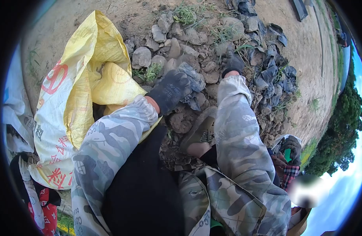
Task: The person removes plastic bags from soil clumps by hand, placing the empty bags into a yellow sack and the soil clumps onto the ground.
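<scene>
My left hand [171, 89], in a dark glove, is closed on a crumpled piece of dark plastic film [193, 78] over the pile of dirt clods and stones [181, 49]. Just left of it an open yellow and white woven sack [80, 90] with red print gapes toward the pile. My right hand [232, 62], also gloved, rests on the clods at the pile's upper right; its fingers blend into the dark soil, and what they touch is unclear. More torn black film [269, 76] lies to its right.
A shoe [200, 129] stands at the pile's near edge. One person [289, 165] is at the lower right, with a gloved hand; another [43, 204] is at the lower left. A pale sack [17, 102] lies at far left. Green weeds [185, 15] grow by the clods.
</scene>
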`<state>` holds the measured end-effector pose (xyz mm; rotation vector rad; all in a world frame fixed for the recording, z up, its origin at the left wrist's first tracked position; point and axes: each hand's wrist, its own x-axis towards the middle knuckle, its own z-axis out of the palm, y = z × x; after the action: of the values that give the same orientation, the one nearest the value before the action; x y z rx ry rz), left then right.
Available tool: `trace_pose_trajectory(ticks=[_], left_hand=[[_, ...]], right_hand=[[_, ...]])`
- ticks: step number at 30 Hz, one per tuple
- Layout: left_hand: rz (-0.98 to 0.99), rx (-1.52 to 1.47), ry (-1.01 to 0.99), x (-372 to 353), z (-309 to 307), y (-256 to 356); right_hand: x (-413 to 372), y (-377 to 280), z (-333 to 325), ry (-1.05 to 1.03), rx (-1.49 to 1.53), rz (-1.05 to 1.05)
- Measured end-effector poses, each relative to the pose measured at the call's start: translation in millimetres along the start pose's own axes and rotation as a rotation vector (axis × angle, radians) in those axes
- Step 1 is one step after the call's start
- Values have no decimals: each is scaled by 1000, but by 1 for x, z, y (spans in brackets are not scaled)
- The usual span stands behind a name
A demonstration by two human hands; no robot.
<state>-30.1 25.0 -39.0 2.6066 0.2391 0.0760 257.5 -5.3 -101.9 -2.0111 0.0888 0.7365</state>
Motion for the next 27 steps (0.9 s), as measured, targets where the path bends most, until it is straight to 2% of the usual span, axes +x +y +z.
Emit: trace_pose_trajectory(ticks=[1,3,4,6,10,12,13,16,17,18,20,22,24,26,27], left_hand=[[4,-1,1,0,-2,1],[-40,-26,-99,3,-6,2],[-38,-26,-95,3,-4,2],[-45,-38,-80,3,1,1],[-23,4,-57,0,1,1],[-20,-29,-48,1,-1,1],[-19,-27,-46,0,-2,2],[-20,-24,-53,0,0,2],[-29,-6,-47,0,2,1],[-37,11,-43,0,4,1],[-27,10,-40,-1,8,-1],[-18,7,-39,-2,9,0],[-20,-7,-25,-2,7,0],[-27,4,-22,-1,7,0],[-35,18,-23,0,6,1]], right_hand=[[2,-3,-4,4,0,-1],[9,-13,-11,-56,-70,188],[11,-9,-12,-53,-70,183],[5,2,-5,-23,127,-80],[-3,0,6,-55,147,-123],[7,0,2,-195,-353,-301],[7,3,2,-194,-352,-304],[-13,13,-1,-208,-152,-519],[-26,8,-7,-338,-119,-477],[-29,10,-11,-338,-122,-476],[-33,13,-16,-341,-399,-849],[-45,6,-13,-374,-309,-810],[-51,-4,-9,-229,-688,-937],[-49,-6,-1,-236,-656,-920],[-44,-4,2,-296,-534,-824]])
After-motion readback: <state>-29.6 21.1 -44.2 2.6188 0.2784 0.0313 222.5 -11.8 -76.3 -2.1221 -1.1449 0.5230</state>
